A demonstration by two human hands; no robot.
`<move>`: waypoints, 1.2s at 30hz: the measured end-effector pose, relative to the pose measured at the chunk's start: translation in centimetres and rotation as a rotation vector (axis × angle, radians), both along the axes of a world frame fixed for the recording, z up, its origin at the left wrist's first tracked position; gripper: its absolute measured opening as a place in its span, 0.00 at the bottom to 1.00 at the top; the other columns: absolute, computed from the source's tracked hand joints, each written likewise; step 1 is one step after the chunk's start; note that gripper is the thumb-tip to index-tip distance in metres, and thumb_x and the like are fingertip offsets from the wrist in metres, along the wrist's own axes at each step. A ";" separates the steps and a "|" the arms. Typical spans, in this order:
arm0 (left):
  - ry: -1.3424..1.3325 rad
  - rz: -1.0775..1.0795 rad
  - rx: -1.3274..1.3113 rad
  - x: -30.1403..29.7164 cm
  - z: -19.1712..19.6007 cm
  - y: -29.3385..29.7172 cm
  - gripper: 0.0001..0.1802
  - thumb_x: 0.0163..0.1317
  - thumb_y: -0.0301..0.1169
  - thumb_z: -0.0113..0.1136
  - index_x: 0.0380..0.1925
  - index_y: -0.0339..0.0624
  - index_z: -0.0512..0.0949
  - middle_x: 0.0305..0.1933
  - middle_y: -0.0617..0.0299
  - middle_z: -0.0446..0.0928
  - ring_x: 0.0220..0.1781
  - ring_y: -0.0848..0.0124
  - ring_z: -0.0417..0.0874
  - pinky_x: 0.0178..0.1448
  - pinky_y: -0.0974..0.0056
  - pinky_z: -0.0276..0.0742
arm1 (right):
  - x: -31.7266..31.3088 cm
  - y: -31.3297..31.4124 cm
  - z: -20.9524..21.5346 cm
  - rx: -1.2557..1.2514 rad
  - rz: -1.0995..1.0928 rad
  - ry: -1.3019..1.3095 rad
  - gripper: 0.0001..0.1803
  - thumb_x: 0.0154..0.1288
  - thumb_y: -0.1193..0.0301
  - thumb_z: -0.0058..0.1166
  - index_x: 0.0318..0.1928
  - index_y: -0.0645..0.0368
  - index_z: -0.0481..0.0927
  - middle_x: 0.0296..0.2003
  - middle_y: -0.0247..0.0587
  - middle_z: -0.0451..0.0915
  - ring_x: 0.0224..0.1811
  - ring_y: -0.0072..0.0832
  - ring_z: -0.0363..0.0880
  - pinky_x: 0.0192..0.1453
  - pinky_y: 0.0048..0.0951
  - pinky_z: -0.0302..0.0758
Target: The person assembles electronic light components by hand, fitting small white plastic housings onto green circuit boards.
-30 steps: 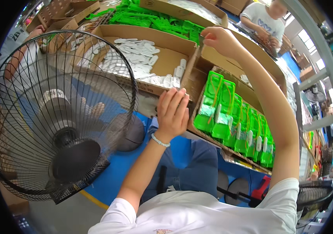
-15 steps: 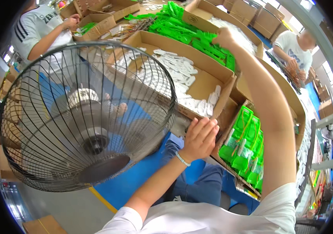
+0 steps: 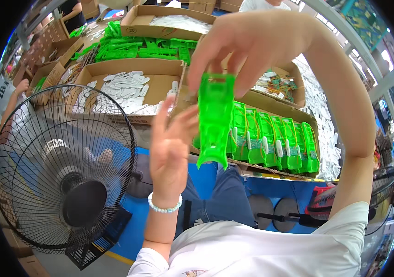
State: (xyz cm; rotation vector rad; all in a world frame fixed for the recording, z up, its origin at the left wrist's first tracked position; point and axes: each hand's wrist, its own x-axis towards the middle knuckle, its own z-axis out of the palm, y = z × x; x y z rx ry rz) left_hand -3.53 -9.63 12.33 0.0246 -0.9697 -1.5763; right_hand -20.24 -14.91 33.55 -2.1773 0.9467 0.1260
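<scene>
My right hand [image 3: 252,51] grips the top end of a bright green plastic shell [image 3: 216,120], which hangs upright in front of me. Just left of the shell, my left hand [image 3: 171,143] is raised with its fingers apart, and it wears a beaded bracelet. Whether its fingertips touch the shell's edge is hard to see. Behind the shell stands a row of similar green shells [image 3: 266,138] with yellow wires and small white parts, packed in a cardboard box [image 3: 317,122]. Left of my hands, an open carton [image 3: 169,69] holds many flat white plastic pieces [image 3: 123,90].
A large black fan [image 3: 68,171] stands close on my left. Loose green shells [image 3: 137,48] are heaped behind the white pieces, with another carton [image 3: 132,30] beyond. A box of wired parts [image 3: 275,85] sits at the right. Other people are at the table's far side.
My right hand has come back from the green heap with a green shell. My left hand has lifted off the carton's edge and opened. The view has turned to the right.
</scene>
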 end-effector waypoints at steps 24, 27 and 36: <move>-0.463 -0.156 0.950 9.4 -13.6 16.2 0.24 0.61 0.26 0.55 0.58 0.42 0.65 0.35 0.53 0.73 0.32 0.60 0.78 0.38 0.52 0.78 | -33.0 -6.9 -18.6 -0.731 -1.264 0.674 0.15 0.59 0.68 0.54 0.46 0.55 0.83 0.51 0.50 0.80 0.54 0.41 0.79 0.55 0.40 0.77; -0.411 -0.145 0.877 7.6 -13.1 14.7 0.24 0.61 0.26 0.54 0.59 0.42 0.65 0.35 0.53 0.73 0.32 0.60 0.77 0.38 0.52 0.78 | -31.3 -5.5 -17.8 -0.654 -1.300 0.820 0.16 0.61 0.69 0.51 0.49 0.54 0.82 0.53 0.47 0.79 0.58 0.42 0.77 0.57 0.41 0.77; -0.368 -0.327 0.670 3.7 -10.7 11.5 0.25 0.62 0.24 0.53 0.60 0.38 0.63 0.36 0.50 0.74 0.34 0.60 0.80 0.40 0.52 0.81 | -30.2 -4.6 -18.6 -0.667 -1.508 0.555 0.18 0.63 0.70 0.49 0.52 0.56 0.80 0.55 0.49 0.78 0.58 0.44 0.77 0.59 0.41 0.75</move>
